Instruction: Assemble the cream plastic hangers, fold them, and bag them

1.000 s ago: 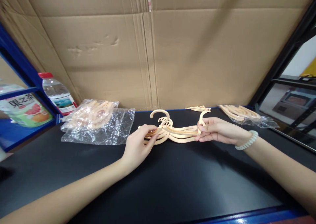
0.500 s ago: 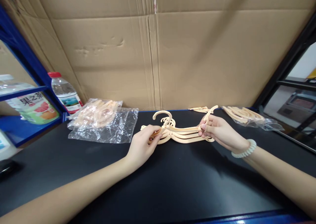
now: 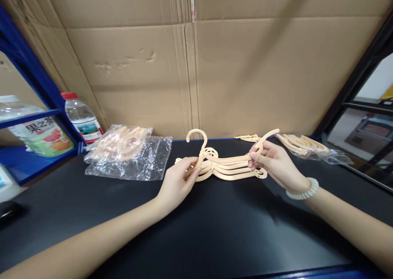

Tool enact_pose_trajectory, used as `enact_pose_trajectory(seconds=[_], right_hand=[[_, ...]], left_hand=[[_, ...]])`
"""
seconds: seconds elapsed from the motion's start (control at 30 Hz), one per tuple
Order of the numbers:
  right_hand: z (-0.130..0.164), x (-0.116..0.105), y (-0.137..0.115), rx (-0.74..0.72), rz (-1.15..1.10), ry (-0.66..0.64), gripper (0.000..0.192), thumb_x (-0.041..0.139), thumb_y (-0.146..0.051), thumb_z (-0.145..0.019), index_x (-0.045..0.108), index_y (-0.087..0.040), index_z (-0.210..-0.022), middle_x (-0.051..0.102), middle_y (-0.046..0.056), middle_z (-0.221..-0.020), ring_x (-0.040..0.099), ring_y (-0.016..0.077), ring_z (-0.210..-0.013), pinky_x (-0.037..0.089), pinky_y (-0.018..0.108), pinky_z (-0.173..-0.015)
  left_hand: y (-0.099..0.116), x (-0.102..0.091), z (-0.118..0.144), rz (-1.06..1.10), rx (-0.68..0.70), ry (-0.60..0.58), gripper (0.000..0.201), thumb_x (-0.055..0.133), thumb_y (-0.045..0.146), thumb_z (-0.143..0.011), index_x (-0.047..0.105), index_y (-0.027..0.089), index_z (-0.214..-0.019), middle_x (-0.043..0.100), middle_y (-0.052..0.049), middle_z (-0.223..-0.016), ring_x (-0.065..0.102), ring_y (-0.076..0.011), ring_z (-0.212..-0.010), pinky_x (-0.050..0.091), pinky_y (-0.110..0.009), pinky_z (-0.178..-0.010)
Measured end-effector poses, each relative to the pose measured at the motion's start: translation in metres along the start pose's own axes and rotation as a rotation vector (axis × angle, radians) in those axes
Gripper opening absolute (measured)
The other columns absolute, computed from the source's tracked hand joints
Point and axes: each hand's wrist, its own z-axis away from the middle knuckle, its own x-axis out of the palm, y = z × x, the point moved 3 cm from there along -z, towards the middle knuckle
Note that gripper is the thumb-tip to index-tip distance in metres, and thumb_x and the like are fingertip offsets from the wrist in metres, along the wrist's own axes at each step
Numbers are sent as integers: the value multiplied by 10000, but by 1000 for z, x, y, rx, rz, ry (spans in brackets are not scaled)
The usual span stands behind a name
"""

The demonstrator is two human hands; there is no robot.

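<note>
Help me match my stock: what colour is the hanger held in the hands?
The hanger is a pale peach-beige, best seen in the head view.

The cream, curvy plastic hangers point(image 3: 229, 160) look smooth. The left clear, flat plastic bag point(image 3: 155, 159) is shiny and crinkly.
</note>
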Motion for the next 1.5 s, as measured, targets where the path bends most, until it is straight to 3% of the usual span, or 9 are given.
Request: enact_pose_trajectory(seconds=[0.2, 0.37, 0.47, 0.67, 0.8, 1.13, 1.3, 1.4, 1.5], right_hand=[[-5, -14, -6, -83, -70, -46, 188, 745, -375, -772, 674, -214, -839, 642, 41, -1018, 577, 118, -707, 535, 282, -636], [-14, -47, -8, -9, -98, -49, 212, 750, -394, -755, 735, -246, -907, 626, 6, -733, 557, 125, -661, 509, 296, -654], [-20, -70, -9, 21, 55, -62, 262, 772, -428, -711, 731, -221, -867, 654, 17, -740, 566, 137, -664, 502, 318, -673], [-22, -87, -12, 88, 657, -465, 244, 740, -442, -739, 751, -216, -828, 720, 42, -793, 627, 185, -741, 492, 317, -711], [-20, -87, -5, 170, 789, -618, 216, 705, -450, -751, 738, -243, -806, 709, 15, -725, 623, 181, -674, 465, 286, -608], [-19, -80, 6, 217, 863, -595, 228, 693, -419, -736, 679, -193, -718, 625, 3, -581, 548, 136, -544, 416, 266, -533], [-18, -75, 0, 72, 933, -445, 277, 714, -476, -703, 639, -212, -743, 617, 14, -644, 549, 157, -584, 434, 276, -525], [-11, -52, -6, -108, 961, -313, 330, 607, -503, -807, 651, -218, -968, 686, 83, -915, 627, 236, -830, 523, 359, -727], [1, -16, -2, -232, 1013, -265, 524, 457, -507, -906, 497, -210, -1336, 527, 136, -1383, 473, 303, -1282, 377, 490, -1073]], left_hand=[[-5, -1, -2, 25, -77, 15, 172, 505, 283, -942, 626, 200, -1032, 678, -26, -893, 622, -149, -732, 506, -255, -674], [-9, -2, -3, -16, -87, 40, 150, 534, 278, -919, 631, 198, -1001, 615, -15, -832, 605, -150, -730, 497, -259, -660], [-8, -3, -2, -15, -60, 45, 133, 573, 259, -894, 624, 205, -1003, 622, -11, -843, 617, -156, -773, 513, -268, -688], [1, -2, 3, -53, 50, -90, 18, 603, 220, -857, 607, 205, -867, 668, -20, -831, 634, -171, -770, 525, -294, -699], [9, 5, 9, -106, 158, -201, 43, 590, 168, -835, 594, 207, -818, 664, -19, -797, 632, -173, -737, 513, -288, -662], [8, 10, 12, -257, 142, -291, 93, 517, 136, -832, 571, 211, -825, 643, -21, -801, 610, -196, -755, 476, -326, -662], [15, 10, 13, -344, 86, -298, 153, 495, 123, -799, 551, 201, -918, 618, -74, -947, 606, -257, -893, 491, -411, -756], [18, 12, 18, -343, 67, -294, 297, 492, 152, -821, 526, 194, -1113, 607, -126, -1152, 573, -306, -1087, 458, -504, -912], [15, 17, 23, -400, 47, -317, 469, 494, 269, -876, 418, 173, -1329, 499, -176, -1394, 427, -358, -1315, 328, -601, -1052]])
